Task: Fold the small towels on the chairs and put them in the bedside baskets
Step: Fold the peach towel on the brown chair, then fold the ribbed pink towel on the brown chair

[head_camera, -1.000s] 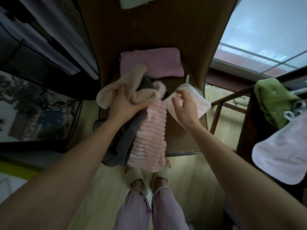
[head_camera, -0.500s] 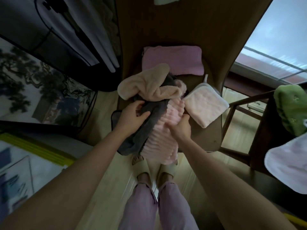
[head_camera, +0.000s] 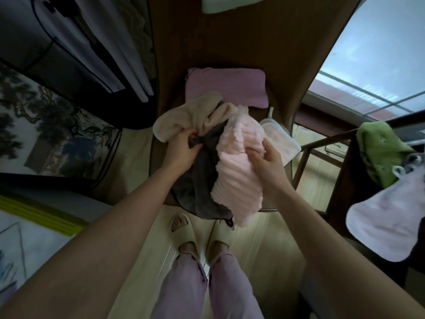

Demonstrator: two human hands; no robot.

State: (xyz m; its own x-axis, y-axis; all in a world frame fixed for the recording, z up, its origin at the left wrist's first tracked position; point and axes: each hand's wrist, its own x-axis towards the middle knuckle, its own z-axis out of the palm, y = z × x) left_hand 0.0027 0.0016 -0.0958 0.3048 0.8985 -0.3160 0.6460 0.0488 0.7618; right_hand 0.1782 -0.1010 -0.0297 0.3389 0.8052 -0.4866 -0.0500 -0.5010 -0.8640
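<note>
Right hand (head_camera: 268,162): grips the ribbed pink towel (head_camera: 239,162), lifting it from the pile to fold.
Left hand (head_camera: 181,151): pinches the grey towel (head_camera: 202,180) beside it, holding the pile back.
Folded towels: mauve towel (head_camera: 226,86) beyond both grips, on the chair (head_camera: 276,54).

Pale wooden floor (head_camera: 271,254) runs underfoot. A window (head_camera: 379,65) on the right gives grey daylight. On the left hang curtains (head_camera: 110,54), with a dark landscape painting (head_camera: 46,125) nearer.

chair seat (head_camera: 279,107): folded towel (head_camera: 226,86) at back, towel heap (head_camera: 213,157) in front under both hands, small folded cloth (head_camera: 281,139) right of heap. second chair (head_camera: 340,157) further right, cloths draped on it.
</note>
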